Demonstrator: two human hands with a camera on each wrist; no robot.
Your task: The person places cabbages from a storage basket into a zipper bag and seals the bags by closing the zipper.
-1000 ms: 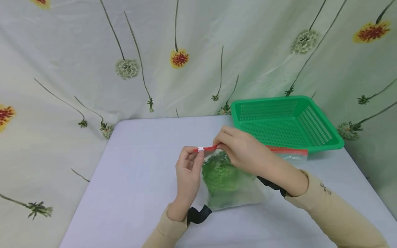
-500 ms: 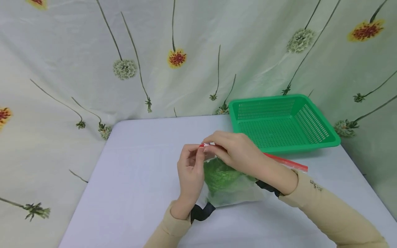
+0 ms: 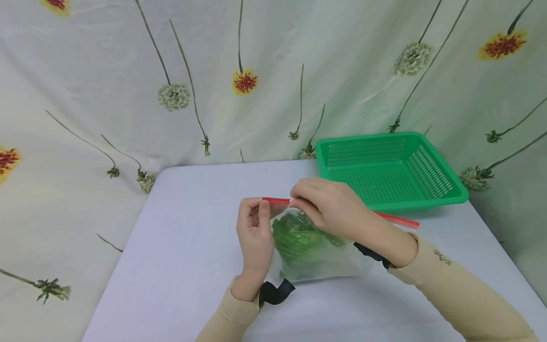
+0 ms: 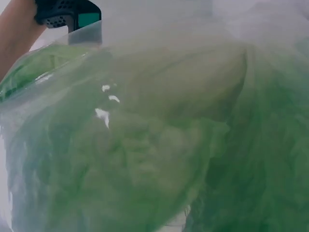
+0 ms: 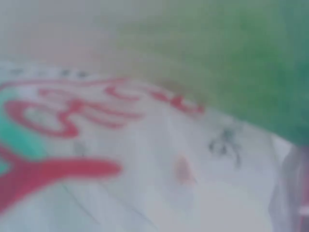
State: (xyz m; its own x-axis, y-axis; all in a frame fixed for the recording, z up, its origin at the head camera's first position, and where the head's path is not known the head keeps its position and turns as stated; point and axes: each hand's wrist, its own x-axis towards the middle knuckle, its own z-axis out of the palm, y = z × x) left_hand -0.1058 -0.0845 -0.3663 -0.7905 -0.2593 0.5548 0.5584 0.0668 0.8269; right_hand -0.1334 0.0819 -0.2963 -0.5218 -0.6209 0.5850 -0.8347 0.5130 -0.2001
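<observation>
A clear zip bag (image 3: 320, 268) with leafy green lettuce (image 3: 295, 240) inside is held upright in the middle of the table. My left hand (image 3: 255, 237) pinches the left end of its red zip (image 3: 275, 200) between thumb and fingers. A little to the right, my right hand (image 3: 329, 204) pinches the zip at the white slider (image 3: 292, 201), mostly hidden by the fingers. Beyond my right forearm, the far end of the red strip shows. Lettuce (image 4: 135, 159) behind plastic fills the left wrist view. The right wrist view is blurred, with red print (image 5: 63, 169) on a pale surface.
A green plastic basket (image 3: 459, 194) stands at the table's back right, behind my right forearm. The white table (image 3: 192, 237) reaches back to a flower-printed curtain (image 3: 265, 118). Black straps (image 3: 275, 292) are worn on the wrists.
My right hand first moved left to the slider beside my left fingers, then drew right along the zip with it. A length of red zip now shows between the hands.
</observation>
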